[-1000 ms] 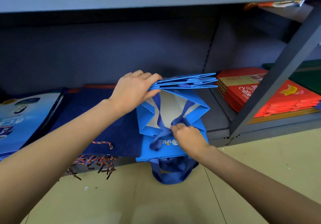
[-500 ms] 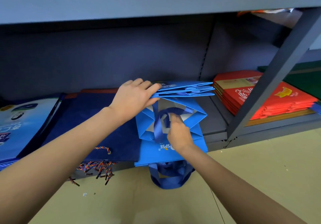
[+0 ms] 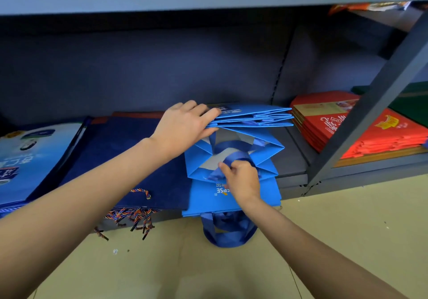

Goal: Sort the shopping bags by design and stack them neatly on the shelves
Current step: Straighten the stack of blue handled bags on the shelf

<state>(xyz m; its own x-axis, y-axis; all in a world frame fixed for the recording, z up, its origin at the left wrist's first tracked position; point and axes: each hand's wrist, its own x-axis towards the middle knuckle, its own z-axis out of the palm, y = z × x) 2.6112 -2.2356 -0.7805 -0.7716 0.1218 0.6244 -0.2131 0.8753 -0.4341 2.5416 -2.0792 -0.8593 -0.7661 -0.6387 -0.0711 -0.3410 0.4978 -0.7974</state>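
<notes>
From where I sit, my left hand [image 3: 185, 127] grips the upper part of the bright blue bags [image 3: 252, 116], fingers curled over their top edge and thumb beneath, holding those folded bags lifted off the rest of the pile. My right hand [image 3: 240, 178] is down in the gap, fingers pinching a blue ribbon handle [image 3: 229, 146] that lies inside the open mouth of the bag underneath — so that grip is closed on the ribbon, not on the bag itself.

The blue pile sits on the lower shelf [image 3: 291, 157], its front edge hanging over the lip, with more ribbon loops [image 3: 228, 231] dangling toward the floor [image 3: 324, 240].

As for progress, I judge the sorting well advanced. Designs already lie in separate piles: dark navy bags [image 3: 129, 157] with multicoloured cord handles [image 3: 132, 217] just left of the blue ones, a pale blue printed stack [image 3: 34, 157] at the far left, and red bags [image 3: 361, 131] beyond the upright post [image 3: 370, 94] on the right.

What seems left here is tidying — tucking the ribbon in, lowering the lifted bags flat, squaring the pile back from the edge. The navy cords spilling over the front also look unfinished. Whether more bags wait outside the view, I cannot tell.
</notes>
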